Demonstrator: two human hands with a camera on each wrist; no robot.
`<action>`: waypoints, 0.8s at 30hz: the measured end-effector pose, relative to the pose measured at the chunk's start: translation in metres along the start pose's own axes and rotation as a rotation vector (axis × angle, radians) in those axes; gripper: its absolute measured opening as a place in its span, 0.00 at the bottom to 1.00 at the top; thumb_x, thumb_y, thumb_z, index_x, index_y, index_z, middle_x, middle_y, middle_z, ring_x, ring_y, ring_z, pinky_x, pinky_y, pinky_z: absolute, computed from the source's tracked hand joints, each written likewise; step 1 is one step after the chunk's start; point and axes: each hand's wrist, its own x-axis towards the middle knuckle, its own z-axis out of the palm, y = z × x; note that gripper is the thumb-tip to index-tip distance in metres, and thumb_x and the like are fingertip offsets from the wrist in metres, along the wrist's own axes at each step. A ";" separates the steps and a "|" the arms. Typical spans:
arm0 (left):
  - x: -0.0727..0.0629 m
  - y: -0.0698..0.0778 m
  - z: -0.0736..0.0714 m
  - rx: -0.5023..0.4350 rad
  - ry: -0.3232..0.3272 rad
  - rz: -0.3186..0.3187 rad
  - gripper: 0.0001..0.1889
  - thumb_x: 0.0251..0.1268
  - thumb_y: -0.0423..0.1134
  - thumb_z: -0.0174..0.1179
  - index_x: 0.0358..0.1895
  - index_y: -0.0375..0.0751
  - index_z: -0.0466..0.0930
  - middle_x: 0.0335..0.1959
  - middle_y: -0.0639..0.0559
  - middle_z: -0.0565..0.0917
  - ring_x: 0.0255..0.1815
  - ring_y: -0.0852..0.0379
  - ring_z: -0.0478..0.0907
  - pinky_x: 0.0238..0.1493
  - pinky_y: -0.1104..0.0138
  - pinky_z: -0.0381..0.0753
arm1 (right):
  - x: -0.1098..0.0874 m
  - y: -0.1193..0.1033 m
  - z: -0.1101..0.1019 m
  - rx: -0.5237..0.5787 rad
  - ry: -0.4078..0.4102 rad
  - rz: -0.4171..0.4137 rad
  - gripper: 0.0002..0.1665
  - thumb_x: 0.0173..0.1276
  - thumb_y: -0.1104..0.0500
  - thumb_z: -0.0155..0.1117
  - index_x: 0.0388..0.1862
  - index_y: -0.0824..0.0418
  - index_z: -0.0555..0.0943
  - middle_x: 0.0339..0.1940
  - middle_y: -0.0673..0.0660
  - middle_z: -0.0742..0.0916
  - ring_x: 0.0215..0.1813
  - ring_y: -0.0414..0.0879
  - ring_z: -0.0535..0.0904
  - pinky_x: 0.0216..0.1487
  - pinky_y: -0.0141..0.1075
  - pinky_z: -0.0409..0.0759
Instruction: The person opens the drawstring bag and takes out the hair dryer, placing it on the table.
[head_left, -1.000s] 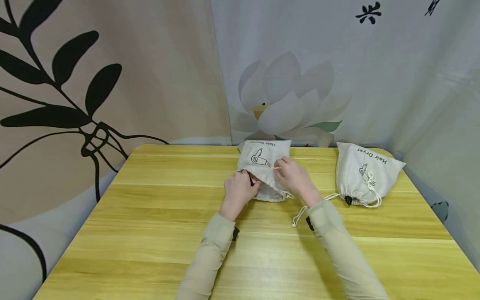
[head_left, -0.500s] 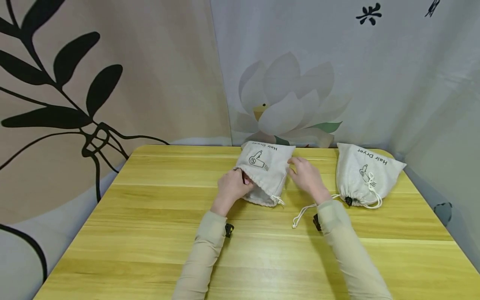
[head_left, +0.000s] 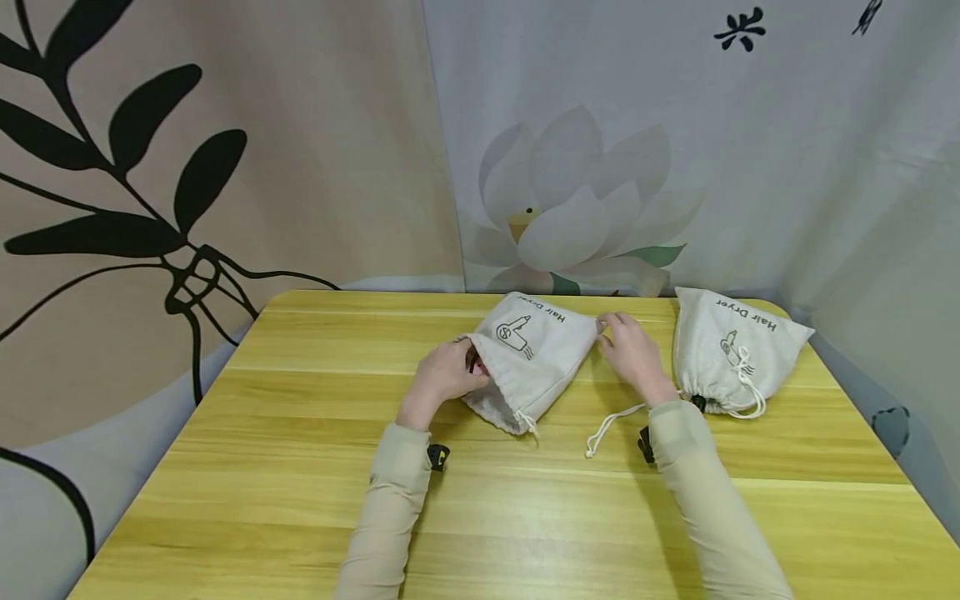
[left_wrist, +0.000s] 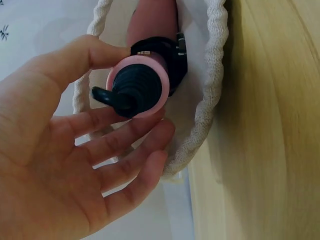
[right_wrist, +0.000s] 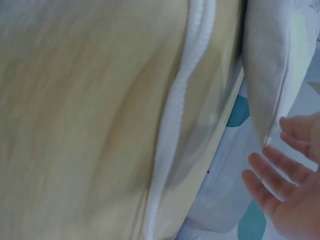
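The off-white, roughly rectangular cloth drawstring bag [head_left: 551,354], printed with a black hair dryer outline, lies near the far edge of the yellow wood-grain worktop [head_left: 480,517]; its long axis runs aslant, the gaping mouth pointing left and toward the person, the closed end pointing right and away; the lettering "Hair Dryer" reads upside down to the person. Inside the mouth is a pink, rounded handle [left_wrist: 152,25] with a black, ribbed cord end [left_wrist: 137,90]; the handle's long axis runs into the bag, its cord end facing outward.

The person's left hand [head_left: 448,371] grasps that handle near its end, thumb on one side and fingers on the other; the right hand [head_left: 630,350] pinches a corner of the bag's closed end between thumb and forefinger, the other fingers spread.

Against the earliest frame, the bag has swung round, its mouth turning farther left; the left hand has shifted left with it, while the right hand has gone from beside the mouth to the far corner; the second off-white cloth bag [head_left: 701,358], drawn shut at the right with its long white cord [head_left: 603,429] trailing left, has stayed put.
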 end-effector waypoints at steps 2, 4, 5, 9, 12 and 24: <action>-0.001 0.000 0.000 0.004 0.001 -0.003 0.32 0.52 0.52 0.65 0.58 0.36 0.73 0.50 0.39 0.82 0.48 0.41 0.80 0.47 0.52 0.81 | 0.000 0.002 0.000 -0.004 -0.002 -0.007 0.20 0.70 0.62 0.55 0.59 0.66 0.73 0.59 0.68 0.77 0.59 0.64 0.74 0.55 0.57 0.76; -0.001 0.001 0.001 0.012 0.010 -0.011 0.33 0.52 0.53 0.64 0.58 0.35 0.73 0.50 0.39 0.82 0.48 0.41 0.81 0.46 0.53 0.82 | -0.001 0.002 0.001 0.001 0.005 -0.017 0.18 0.69 0.63 0.55 0.57 0.66 0.75 0.58 0.68 0.78 0.58 0.64 0.75 0.55 0.56 0.76; -0.001 0.002 0.001 0.015 0.016 -0.017 0.33 0.52 0.53 0.64 0.57 0.35 0.73 0.49 0.39 0.82 0.47 0.41 0.81 0.45 0.53 0.82 | -0.001 0.002 0.001 0.002 0.011 -0.022 0.18 0.69 0.64 0.55 0.56 0.66 0.76 0.57 0.68 0.78 0.57 0.64 0.76 0.54 0.56 0.77; -0.001 0.005 0.003 0.020 0.047 -0.042 0.28 0.52 0.52 0.64 0.51 0.35 0.75 0.45 0.41 0.82 0.41 0.43 0.81 0.39 0.54 0.82 | -0.001 0.001 0.003 0.009 0.042 -0.035 0.14 0.69 0.66 0.55 0.51 0.68 0.78 0.50 0.68 0.81 0.51 0.62 0.79 0.50 0.53 0.79; -0.001 0.004 0.004 0.008 0.061 -0.055 0.23 0.52 0.49 0.65 0.47 0.37 0.76 0.43 0.42 0.82 0.38 0.45 0.80 0.36 0.55 0.81 | -0.001 0.002 0.005 0.010 0.057 -0.033 0.10 0.69 0.66 0.55 0.46 0.69 0.79 0.45 0.67 0.83 0.46 0.61 0.80 0.46 0.51 0.80; 0.002 -0.008 0.003 -0.049 0.028 -0.018 0.29 0.51 0.49 0.67 0.54 0.35 0.74 0.44 0.40 0.82 0.44 0.45 0.80 0.44 0.55 0.81 | -0.002 0.003 0.002 0.005 0.067 -0.011 0.06 0.68 0.66 0.56 0.40 0.68 0.79 0.39 0.65 0.84 0.38 0.57 0.81 0.38 0.48 0.79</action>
